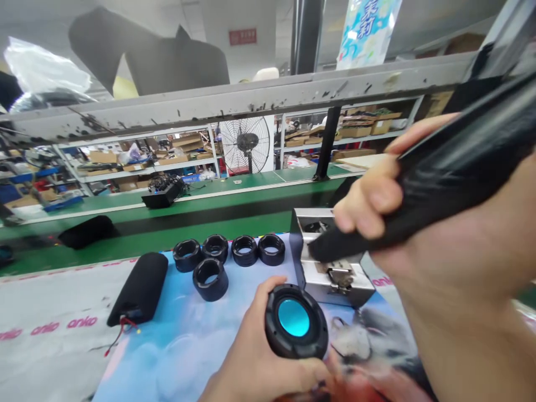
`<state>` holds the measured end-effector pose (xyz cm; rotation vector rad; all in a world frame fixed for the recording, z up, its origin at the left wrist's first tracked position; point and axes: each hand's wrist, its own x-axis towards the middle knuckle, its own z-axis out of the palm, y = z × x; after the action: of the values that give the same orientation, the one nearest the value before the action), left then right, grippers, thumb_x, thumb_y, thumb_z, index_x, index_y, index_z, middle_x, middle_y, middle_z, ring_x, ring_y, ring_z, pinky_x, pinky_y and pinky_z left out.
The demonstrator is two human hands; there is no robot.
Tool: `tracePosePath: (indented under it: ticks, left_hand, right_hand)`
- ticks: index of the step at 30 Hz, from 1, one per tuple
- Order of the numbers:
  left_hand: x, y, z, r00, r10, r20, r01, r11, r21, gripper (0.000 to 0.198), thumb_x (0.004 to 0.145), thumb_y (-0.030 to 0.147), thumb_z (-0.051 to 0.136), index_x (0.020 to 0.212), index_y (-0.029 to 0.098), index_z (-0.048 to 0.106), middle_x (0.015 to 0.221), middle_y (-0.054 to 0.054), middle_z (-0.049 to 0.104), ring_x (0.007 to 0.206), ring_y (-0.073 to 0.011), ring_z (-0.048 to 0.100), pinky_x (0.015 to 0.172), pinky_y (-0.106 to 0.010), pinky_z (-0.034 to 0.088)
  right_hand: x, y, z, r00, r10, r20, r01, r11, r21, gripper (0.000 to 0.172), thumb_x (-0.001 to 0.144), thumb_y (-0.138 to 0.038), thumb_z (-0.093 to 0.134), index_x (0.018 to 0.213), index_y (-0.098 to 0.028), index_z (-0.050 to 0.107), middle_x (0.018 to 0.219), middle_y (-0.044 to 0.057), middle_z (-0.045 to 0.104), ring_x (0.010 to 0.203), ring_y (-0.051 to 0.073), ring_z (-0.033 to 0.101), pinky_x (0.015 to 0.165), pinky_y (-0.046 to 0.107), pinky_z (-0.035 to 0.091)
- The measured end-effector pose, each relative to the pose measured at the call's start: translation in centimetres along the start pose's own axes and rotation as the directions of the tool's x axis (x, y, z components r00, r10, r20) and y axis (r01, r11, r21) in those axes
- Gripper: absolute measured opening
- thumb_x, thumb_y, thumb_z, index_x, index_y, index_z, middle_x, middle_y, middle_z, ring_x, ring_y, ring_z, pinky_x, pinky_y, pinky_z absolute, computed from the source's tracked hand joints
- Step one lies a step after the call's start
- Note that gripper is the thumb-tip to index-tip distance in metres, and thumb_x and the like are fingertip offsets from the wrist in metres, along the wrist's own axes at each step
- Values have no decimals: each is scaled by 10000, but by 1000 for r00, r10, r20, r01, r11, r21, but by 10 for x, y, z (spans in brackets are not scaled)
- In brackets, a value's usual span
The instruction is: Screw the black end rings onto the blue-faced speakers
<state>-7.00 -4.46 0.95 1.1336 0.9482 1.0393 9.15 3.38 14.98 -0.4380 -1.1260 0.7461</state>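
My left hand is wrapped around a round speaker with a black ring-shaped rim and a shiny blue centre, its face turned up. My right hand grips a long black electric screwdriver, raised and slanting down to the left. Its narrow end covers part of a metal screw feeder behind the speaker; whether they touch, I cannot tell. Several black rings stand on the blue mat to the left. A black cloth-covered speaker body with red wires lies beyond them at the mat's left edge.
Behind the mat runs a green conveyor belt bearing another black body and a black box of parts. A grey metal beam crosses above. A fan and loaded shelves stand further back. Blurred items lie at lower right.
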Motion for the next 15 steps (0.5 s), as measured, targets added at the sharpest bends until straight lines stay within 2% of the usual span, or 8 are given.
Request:
tracePosePath:
  ticks: [1, 2, 4, 6, 8, 11, 13, 15]
  left_hand:
    - [-1, 2, 1, 999, -15, -36, 16, 1000, 18, 1038, 542, 249, 1013, 1446, 238, 503, 1134, -60, 778, 1050, -320, 744, 931, -390, 582]
    - [-2, 3, 1, 997, -18, -76, 21, 999, 34, 1089, 519, 237, 1013, 1471, 240, 482, 1187, -64, 775, 1110, -329, 735, 993, -398, 565]
    - [-3, 5, 3, 992, -25, -126, 30, 999, 39, 1134, 506, 201, 977, 1506, 246, 444, 1241, -63, 775, 1171, -335, 730, 1063, -404, 539]
    - [-3, 7, 6, 990, -51, -134, 55, 998, 27, 1120, 527, 164, 913, 1523, 249, 410, 1200, -53, 795, 1095, -314, 759, 1013, -395, 567]
    - [-3, 9, 11, 985, -104, -140, 105, 994, 2, 1128, 524, 128, 856, 1535, 261, 374, 1089, -29, 812, 952, -288, 775, 866, -368, 607]
    - [-2, 12, 17, 971, -151, -185, 145, 988, -49, 1122, 494, 127, 850, 1506, 276, 390, 983, -8, 808, 892, -292, 782, 777, -347, 628]
    - [-2, 13, 19, 964, -143, -224, 134, 989, -54, 1095, 476, 147, 867, 1468, 279, 424, 985, -14, 802, 893, -296, 783, 793, -348, 634]
    - [-1, 12, 18, 963, -120, -239, 116, 993, -29, 1081, 473, 159, 867, 1457, 279, 435, 1032, -27, 795, 851, -274, 767, 751, -322, 612]
  right_hand:
    - [7, 11, -9, 985, -110, -135, 118, 992, 48, 531, 813, -765, 845, 773, -279, 635, 527, -54, 493, 419, 158, 486, 392, 329, 418]
    - [13, 24, -20, 926, -259, -274, 279, 960, 37, 494, 787, -663, 923, 754, -274, 621, 556, -57, 511, 465, 158, 518, 436, 323, 457]
    - [24, 48, -45, 891, -338, -304, 341, 939, -44, 515, 650, -591, 1034, 786, -284, 643, 592, -69, 594, 496, 137, 559, 507, 281, 489]
    - [30, 61, -67, 940, -258, -224, 241, 965, -100, 501, 604, -552, 1062, 681, -245, 674, 550, -24, 607, 426, 140, 548, 419, 282, 435]
    - [30, 58, -81, 951, -208, -228, 189, 977, -103, 542, 607, -609, 1044, 623, -233, 654, 502, -23, 567, 386, 136, 514, 372, 278, 412]
    - [21, 35, -82, 950, -147, -277, 144, 989, -33, 642, 575, -761, 993, 645, -241, 624, 494, -50, 509, 397, 142, 520, 371, 282, 449]
    - [13, 25, -76, 983, 29, -183, -29, 1000, 4, 682, 596, -839, 938, 673, -234, 633, 478, -42, 506, 351, 147, 491, 344, 291, 434]
    - [6, 25, -72, 980, 182, -85, -182, 983, 6, 714, 608, -887, 900, 703, -229, 641, 458, -32, 519, 307, 137, 443, 319, 283, 397]
